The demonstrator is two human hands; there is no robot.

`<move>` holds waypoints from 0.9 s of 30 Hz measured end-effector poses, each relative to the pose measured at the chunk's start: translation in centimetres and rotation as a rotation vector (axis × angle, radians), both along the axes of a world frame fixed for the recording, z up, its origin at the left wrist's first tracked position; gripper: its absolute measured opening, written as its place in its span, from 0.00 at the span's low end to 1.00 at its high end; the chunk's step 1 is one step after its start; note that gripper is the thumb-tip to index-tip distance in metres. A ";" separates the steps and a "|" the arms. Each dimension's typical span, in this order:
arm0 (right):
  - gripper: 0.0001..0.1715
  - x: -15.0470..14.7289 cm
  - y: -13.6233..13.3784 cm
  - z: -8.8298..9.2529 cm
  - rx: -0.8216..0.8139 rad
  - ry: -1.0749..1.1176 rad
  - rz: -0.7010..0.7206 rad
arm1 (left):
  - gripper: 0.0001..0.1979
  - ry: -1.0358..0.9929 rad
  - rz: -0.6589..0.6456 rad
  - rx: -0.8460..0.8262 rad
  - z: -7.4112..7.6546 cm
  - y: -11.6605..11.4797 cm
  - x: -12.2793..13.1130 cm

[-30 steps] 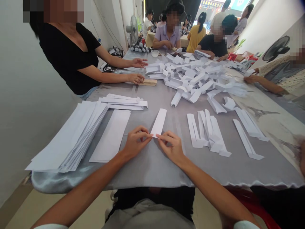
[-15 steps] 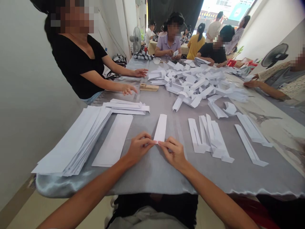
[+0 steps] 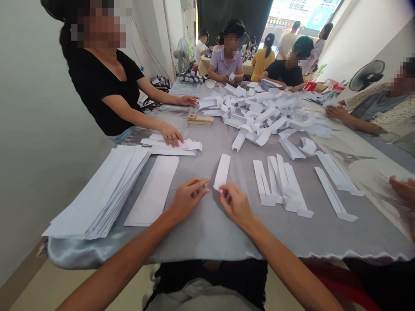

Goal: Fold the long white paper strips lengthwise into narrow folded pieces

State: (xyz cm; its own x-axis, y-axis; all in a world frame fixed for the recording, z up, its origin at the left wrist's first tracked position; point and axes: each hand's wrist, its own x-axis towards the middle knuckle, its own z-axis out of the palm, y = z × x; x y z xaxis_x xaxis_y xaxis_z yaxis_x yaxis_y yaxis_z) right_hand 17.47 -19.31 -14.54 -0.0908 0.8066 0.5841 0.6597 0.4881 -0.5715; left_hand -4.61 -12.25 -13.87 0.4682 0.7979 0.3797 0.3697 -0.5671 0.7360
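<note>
A narrow folded white paper strip [image 3: 222, 170] stands out from the fingers of my right hand [image 3: 238, 203], which pinches its near end. Just left of it, my left hand [image 3: 189, 198] is off the paper, thumb and fingers apart with nothing between them. Beside that hand lies a flat stack of white paper sheets [image 3: 151, 192], and farther left a larger fanned paper stack [image 3: 97, 190]. To the right of my right hand rest several folded paper strips [image 3: 282, 183] with their near ends bent.
A co-worker's hand [image 3: 170, 134] rests on folded papers [image 3: 191, 148] at the left. Beyond it lies a wooden block [image 3: 200, 120]. A big heap of folded papers [image 3: 256, 112] covers the table's far middle. Another person's hand [image 3: 402, 190] is at the right edge.
My left hand has let go of the paper strip and moved slightly left; the strip now tilts right in my right hand. The co-worker's near hand has come down onto the folded papers.
</note>
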 end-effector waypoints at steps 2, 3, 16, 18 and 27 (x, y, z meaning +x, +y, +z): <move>0.19 0.5 0.2 0.3 0.008 0.046 -0.089 | 0.17 0.127 0.088 -0.007 0.3 0.5 -0.6; 0.22 0.9 0.3 0.5 0.018 0.056 -0.145 | 0.17 0.197 0.138 0.001 0.5 0.8 -1.1; 0.22 6.4 0.6 3.1 -0.295 -0.013 -0.792 | 0.23 0.979 0.417 -0.017 3.9 1.8 -7.9; 0.24 6.4 0.5 3.2 -0.254 -0.008 -0.806 | 0.27 0.950 0.423 -0.003 4.0 1.4 -8.0; 0.21 5.6 0.9 2.2 -0.035 -0.045 -0.672 | 0.31 0.798 0.295 0.039 2.4 0.3 -6.7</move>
